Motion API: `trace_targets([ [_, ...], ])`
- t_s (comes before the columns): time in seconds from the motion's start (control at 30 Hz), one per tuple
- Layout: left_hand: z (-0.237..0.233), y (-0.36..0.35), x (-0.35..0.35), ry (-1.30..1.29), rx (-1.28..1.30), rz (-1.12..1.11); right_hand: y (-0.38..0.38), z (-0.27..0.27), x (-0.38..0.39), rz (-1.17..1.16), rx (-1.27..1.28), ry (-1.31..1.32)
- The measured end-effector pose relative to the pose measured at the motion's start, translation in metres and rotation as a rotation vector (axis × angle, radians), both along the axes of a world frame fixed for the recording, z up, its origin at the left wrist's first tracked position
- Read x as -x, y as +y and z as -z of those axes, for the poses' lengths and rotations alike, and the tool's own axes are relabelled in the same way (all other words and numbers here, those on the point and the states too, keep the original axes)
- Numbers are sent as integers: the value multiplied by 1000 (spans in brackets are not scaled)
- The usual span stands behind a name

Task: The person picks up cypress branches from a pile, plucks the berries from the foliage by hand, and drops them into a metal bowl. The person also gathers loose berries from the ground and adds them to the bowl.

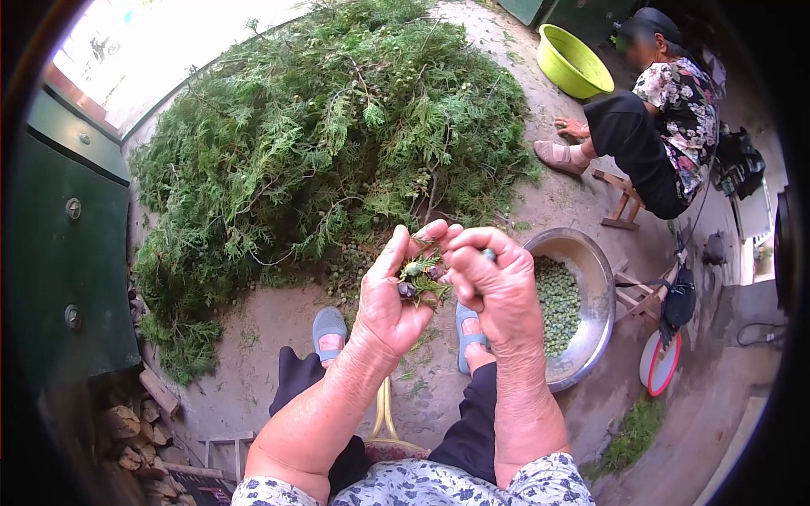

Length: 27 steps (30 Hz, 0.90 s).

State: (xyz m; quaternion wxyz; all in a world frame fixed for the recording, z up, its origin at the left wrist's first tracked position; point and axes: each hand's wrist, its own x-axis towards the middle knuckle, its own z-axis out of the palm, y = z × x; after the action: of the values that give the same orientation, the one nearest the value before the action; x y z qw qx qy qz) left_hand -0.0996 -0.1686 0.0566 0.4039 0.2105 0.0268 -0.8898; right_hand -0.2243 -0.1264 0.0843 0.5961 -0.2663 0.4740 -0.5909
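My left hand (pixel 390 299) is curled around a small green sprig (pixel 429 285) with a few round cones on it. Close against it on the right, my right hand (pixel 498 282) has its fingers bent in a pinch, with a small green cone (pixel 488 254) showing at the fingertips. Below and right of that hand, a metal basin (pixel 599 291) holds many green cones (pixel 557 308). A large heap of cut green branches (pixel 337 143) lies in front of both hands.
At the upper right a person (pixel 675 118) sits on a low wooden stool (pixel 623 202) near a yellow-green basin (pixel 574 63). Firewood (pixel 126 422) is stacked at the lower left, below a dark green door (pixel 72 253). A red-rimmed sieve (pixel 661 363) leans at the right.
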Motion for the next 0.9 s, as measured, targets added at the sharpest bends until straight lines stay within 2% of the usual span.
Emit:
trace_targets([
  [0.03,0,0,1,-11,11,11,-1,-9,-8,-1,-14,198],
  [0.07,0,0,1,-22,22,22,-2,-3,-10,-23,104,503],
  [0.13,1,2,3,1,12,11,-3,3,-14,-40,289,765],
  [0.27,5,1,2,32,12,23,-2,3,-15,-88,236,788],
  [0.33,2,0,1,19,22,12,-3,0,-11,34,276,728],
  [0.37,4,0,-1,-66,-10,3,-1,-2,-7,4,162,592],
  [0.47,2,2,-3,-165,10,-12,0,-11,-6,68,80,630],
  [0.5,-4,3,-1,-201,4,-11,-1,-6,-6,83,188,696],
  [0.53,-6,4,-1,-202,4,-11,-2,-4,-8,83,188,696],
  [0.63,-8,5,-1,-346,185,31,-2,-4,-12,128,152,684],
  [0.7,-4,5,-4,-341,188,41,-1,-10,-10,93,255,951],
  [0.83,1,5,-7,-301,215,41,-1,-4,-7,57,259,943],
  [0.9,4,5,-8,-302,240,27,-1,-1,-9,63,215,829],
])
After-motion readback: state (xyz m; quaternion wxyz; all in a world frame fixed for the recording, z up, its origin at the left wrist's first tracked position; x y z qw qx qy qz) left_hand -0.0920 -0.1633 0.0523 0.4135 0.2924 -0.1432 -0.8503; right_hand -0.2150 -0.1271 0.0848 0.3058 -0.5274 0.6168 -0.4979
